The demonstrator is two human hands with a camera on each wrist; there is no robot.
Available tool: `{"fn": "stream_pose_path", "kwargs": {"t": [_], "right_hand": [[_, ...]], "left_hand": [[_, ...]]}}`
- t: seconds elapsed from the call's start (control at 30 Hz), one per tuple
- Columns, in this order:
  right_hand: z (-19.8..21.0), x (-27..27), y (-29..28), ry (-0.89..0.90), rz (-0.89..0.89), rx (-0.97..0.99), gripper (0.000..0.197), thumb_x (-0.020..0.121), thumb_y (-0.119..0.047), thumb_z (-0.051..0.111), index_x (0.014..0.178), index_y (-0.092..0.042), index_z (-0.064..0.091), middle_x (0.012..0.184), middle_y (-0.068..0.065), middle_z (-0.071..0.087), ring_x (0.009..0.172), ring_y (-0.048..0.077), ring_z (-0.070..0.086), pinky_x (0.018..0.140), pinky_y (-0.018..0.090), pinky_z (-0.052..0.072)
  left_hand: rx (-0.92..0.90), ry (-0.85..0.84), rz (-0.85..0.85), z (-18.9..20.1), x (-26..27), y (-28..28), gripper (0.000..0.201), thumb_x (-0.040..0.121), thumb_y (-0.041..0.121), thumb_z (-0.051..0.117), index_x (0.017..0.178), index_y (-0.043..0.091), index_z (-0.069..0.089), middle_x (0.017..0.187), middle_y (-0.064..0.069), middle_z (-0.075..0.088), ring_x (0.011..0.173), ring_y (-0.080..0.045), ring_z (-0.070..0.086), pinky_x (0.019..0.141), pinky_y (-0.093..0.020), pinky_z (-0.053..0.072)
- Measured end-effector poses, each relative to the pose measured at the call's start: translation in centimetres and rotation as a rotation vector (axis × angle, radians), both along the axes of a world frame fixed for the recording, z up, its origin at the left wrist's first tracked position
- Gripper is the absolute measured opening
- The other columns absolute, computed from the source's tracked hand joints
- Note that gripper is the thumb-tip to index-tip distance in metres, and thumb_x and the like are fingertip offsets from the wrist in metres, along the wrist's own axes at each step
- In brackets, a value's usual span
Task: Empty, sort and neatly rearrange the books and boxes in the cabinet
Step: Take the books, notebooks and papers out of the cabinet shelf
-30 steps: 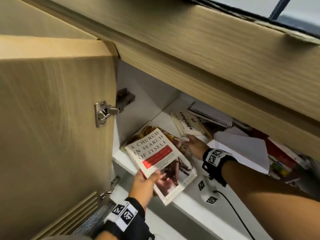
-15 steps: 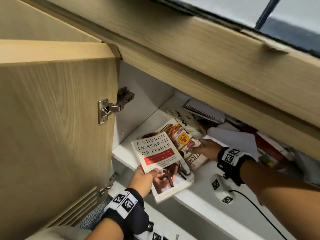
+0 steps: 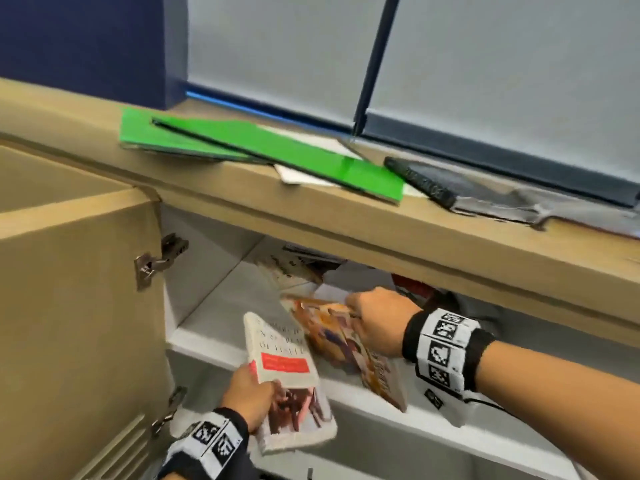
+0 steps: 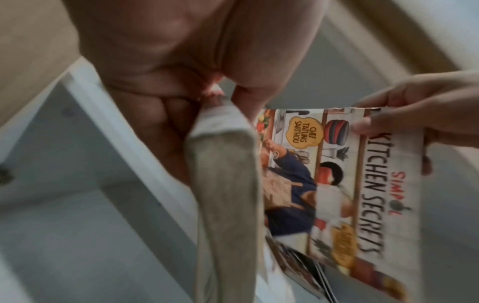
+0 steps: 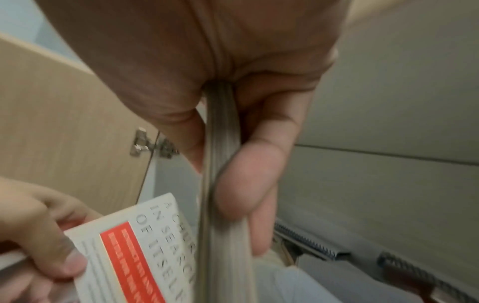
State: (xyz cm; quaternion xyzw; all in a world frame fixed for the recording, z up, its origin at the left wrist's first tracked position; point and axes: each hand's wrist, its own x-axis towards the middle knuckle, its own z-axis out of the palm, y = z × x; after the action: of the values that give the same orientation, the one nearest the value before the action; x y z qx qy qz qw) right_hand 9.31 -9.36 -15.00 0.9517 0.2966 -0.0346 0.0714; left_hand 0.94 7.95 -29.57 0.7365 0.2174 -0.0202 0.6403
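Note:
My left hand (image 3: 251,398) grips a white paperback with a red band, "A Church in Search of Itself" (image 3: 282,362), tilted up in front of the white cabinet shelf (image 3: 207,336); its page edge (image 4: 225,184) fills the left wrist view. My right hand (image 3: 375,318) pinches a colourful cookbook, "Kitchen Secrets" (image 3: 341,344), by its edge and lifts it off the shelf. The cookbook's cover (image 4: 362,184) shows in the left wrist view and its page block (image 5: 223,205) in the right wrist view. Further books (image 3: 294,266) lie deeper in the cabinet, partly hidden under the top board.
The open wooden cabinet door (image 3: 76,341) stands at the left with its hinge (image 3: 156,261). On the cabinet top (image 3: 346,216) lie green folders (image 3: 249,147), white paper and a dark book (image 3: 436,183). A white sheet (image 3: 363,275) and spiral-bound notebooks (image 5: 305,239) remain inside.
Both hands have drawn their books out towards the shelf's front edge and tilted them up. My head has lifted, so the cabinet top with the green folders now shows.

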Motion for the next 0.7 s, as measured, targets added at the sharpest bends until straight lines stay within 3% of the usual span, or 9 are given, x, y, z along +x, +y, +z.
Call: {"fn": "stream_pose_path", "kwargs": {"t": [0.07,0.17,0.3,0.37,0.43,0.5,0.57,0.63,0.7], "right_hand": [[2.6,-3.0,-2.2,0.015,0.012,-0.026,0.018,0.093,-0.028,0.046,0.095,-0.016,0.059,0.093,0.01,0.064,0.083,0.032,0.061,0.073,0.038,0.054],[6.0,-7.9,-5.4,0.032,0.028,0.02,0.022,0.092,-0.034,0.046,0.097,-0.019,0.062,0.091,0.004,0.067,0.08,0.024,0.064,0.074,0.042,0.057],[11.4,-13.5,-9.7,0.046,0.044,0.115,0.021,0.096,-0.036,0.049,0.101,-0.024,0.065,0.095,-0.004,0.071,0.082,0.011,0.067,0.074,0.037,0.058],[14.8,-15.7,-11.7,0.107,0.031,0.217,0.018,0.098,-0.034,0.05,0.105,-0.025,0.065,0.094,-0.004,0.073,0.079,0.006,0.07,0.063,0.026,0.058],[18.1,-17.0,-13.6,0.146,-0.004,0.366,0.02,0.097,-0.031,0.052,0.108,-0.021,0.064,0.091,-0.002,0.074,0.073,0.004,0.071,0.053,0.016,0.053],[21.1,-17.2,-15.3,0.109,-0.025,0.524,0.022,0.093,-0.029,0.055,0.106,-0.014,0.066,0.089,0.003,0.076,0.072,0.011,0.073,0.05,0.018,0.053],[23.3,-16.4,-17.0,0.076,-0.085,0.722,0.023,0.092,-0.027,0.056,0.103,-0.009,0.065,0.084,0.01,0.076,0.068,0.023,0.073,0.045,0.025,0.054],[24.6,-14.4,-18.5,0.012,-0.174,0.973,0.024,0.095,-0.022,0.055,0.101,-0.001,0.064,0.081,0.018,0.074,0.063,0.028,0.071,0.039,0.026,0.052],[25.0,-11.6,-19.2,-0.067,-0.258,1.217,0.022,0.097,-0.016,0.054,0.1,0.004,0.063,0.079,0.021,0.071,0.06,0.031,0.066,0.036,0.024,0.05]], "left_hand": [[0.086,-0.007,-0.135,1.9,-1.2,-1.2,0.025,0.084,-0.005,0.058,0.092,0.018,0.064,0.096,-0.001,0.072,0.086,-0.013,0.065,0.078,-0.021,0.052],[0.139,-0.011,-0.312,4.9,-2.9,-3.0,0.029,0.085,-0.004,0.058,0.083,0.025,0.058,0.083,0.014,0.066,0.079,-0.003,0.062,0.063,-0.009,0.044],[0.212,0.013,-0.526,8.2,-4.0,-5.0,0.025,0.085,0.006,0.06,0.09,0.031,0.062,0.093,0.016,0.071,0.089,0.002,0.064,0.078,-0.015,0.048],[0.221,0.033,-0.581,10.0,-4.2,-6.0,0.025,0.081,0.02,0.066,0.102,0.032,0.061,0.103,0.014,0.07,0.095,-0.001,0.064,0.084,-0.018,0.048],[0.219,0.02,-0.623,11.6,-4.3,-7.1,0.045,0.073,0.033,0.069,0.117,0.033,0.058,0.114,0.012,0.068,0.105,-0.006,0.062,0.097,-0.024,0.046],[0.167,-0.011,-0.689,12.6,-4.2,-7.9,0.054,0.071,0.036,0.072,0.123,0.031,0.058,0.116,0.013,0.069,0.11,-0.006,0.063,0.103,-0.026,0.044],[0.15,-0.066,-0.749,13.8,-4.1,-8.8,0.044,0.078,0.029,0.074,0.12,0.031,0.061,0.11,0.015,0.072,0.107,0.0,0.065,0.099,-0.021,0.047],[0.144,-0.112,-0.776,15.0,-4.1,-9.5,0.034,0.088,0.019,0.069,0.117,0.033,0.06,0.108,0.018,0.072,0.104,0.004,0.064,0.095,-0.016,0.047],[0.105,-0.127,-0.788,16.0,-3.9,-9.9,0.039,0.089,0.017,0.068,0.124,0.03,0.057,0.111,0.016,0.071,0.109,0.001,0.064,0.105,-0.026,0.043]]}}
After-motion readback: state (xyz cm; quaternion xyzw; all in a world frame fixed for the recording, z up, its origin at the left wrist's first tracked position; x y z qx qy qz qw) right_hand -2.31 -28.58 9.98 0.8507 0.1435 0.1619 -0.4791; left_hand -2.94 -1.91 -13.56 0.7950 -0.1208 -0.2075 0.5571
